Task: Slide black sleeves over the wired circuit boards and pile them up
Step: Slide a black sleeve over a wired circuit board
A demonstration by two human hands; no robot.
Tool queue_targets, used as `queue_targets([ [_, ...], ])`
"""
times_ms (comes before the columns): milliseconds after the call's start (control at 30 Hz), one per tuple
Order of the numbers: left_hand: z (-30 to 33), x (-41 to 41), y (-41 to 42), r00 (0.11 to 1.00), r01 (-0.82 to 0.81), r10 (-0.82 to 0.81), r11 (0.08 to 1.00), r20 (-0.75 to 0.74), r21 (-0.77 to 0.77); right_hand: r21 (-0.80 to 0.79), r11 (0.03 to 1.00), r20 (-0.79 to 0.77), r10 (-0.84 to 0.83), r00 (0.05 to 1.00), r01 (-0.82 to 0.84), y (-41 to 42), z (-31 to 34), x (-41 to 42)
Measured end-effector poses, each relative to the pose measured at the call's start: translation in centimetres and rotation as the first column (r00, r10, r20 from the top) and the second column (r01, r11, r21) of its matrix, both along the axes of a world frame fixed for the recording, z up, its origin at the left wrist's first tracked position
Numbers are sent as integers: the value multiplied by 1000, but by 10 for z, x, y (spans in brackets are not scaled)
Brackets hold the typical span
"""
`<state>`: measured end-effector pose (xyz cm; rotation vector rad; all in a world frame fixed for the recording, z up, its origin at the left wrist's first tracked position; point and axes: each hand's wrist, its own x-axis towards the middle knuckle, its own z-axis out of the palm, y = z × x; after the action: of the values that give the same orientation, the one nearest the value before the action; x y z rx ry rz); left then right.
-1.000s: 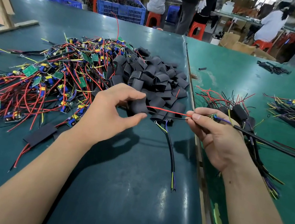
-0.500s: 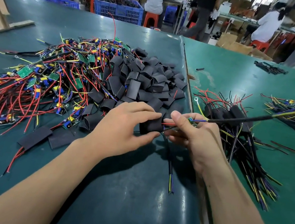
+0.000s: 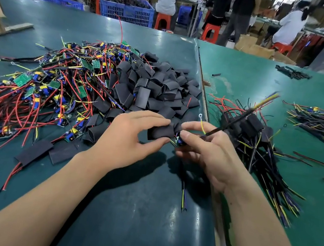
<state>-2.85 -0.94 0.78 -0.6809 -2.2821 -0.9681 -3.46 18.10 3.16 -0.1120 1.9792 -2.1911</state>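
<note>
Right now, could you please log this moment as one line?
step: sleeving | left hand: holds sleeve | right hand: holds board at sleeve mouth | board not yet inside

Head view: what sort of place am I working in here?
Most likely an electronics assembly workshop: a heap of wired circuit boards beside loose black sleeves on a green bench, and other workers on red stools at tables behind.

Pretty bright, even overhead light — soft shadows under both arms, white glare streaks on the desk [image 3: 173, 215] at lower centre. Edges bow fisheye-style, and the cable [image 3: 268, 99] at right is motion-blurred.
</note>
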Motion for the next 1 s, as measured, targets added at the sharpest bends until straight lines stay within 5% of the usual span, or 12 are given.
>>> queue_targets([
  [267, 1, 0, -3, 999, 19, -22, 996, 40, 82, -184, 983, -58, -3, 998, -7, 4, -3, -5],
  [633, -2, -2, -4, 992, 95, -96, 995, 81, 25, 35, 998, -89, -46, 995, 50, 7, -3, -6],
  [1000, -2, 0, -3, 980, 133, -154, 977, 122, 167, -109, 994, -106, -12, 994, 1, 5, -2, -4],
])
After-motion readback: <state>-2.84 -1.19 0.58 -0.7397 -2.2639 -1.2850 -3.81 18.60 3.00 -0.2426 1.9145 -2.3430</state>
